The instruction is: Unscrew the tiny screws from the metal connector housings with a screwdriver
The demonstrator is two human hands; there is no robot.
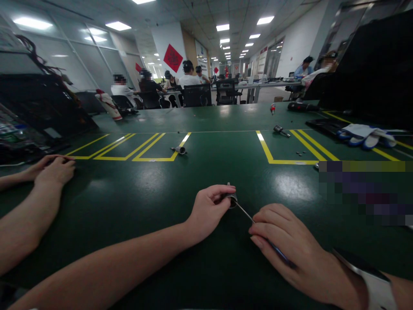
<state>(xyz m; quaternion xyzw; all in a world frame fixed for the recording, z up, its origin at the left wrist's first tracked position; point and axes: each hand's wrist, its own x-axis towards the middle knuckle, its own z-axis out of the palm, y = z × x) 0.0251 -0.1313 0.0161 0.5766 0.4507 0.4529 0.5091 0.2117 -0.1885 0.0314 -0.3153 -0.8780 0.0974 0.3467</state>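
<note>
My left hand (209,211) pinches a small metal cylindrical part (232,201) between thumb and fingers, its hollow end turned toward me. In my right hand (287,245) is a thin screwdriver (244,212) with a dark bluish handle, mostly covered by the fingers. Its slim shaft reaches up and left to the opening of the metal part; the tip is hidden there. A similar metal part (181,150) lies beyond my left hand, by a yellow tape line. Another such part (281,131) rests farther off on the right.
A co-worker's hands (56,170) are at the table's left side. White and blue gloves (368,134), a black tray (325,127), a dark power tool (301,106), a red tool (272,108) and several tiny pieces (300,153) lie on the green table (222,146). People sit beyond.
</note>
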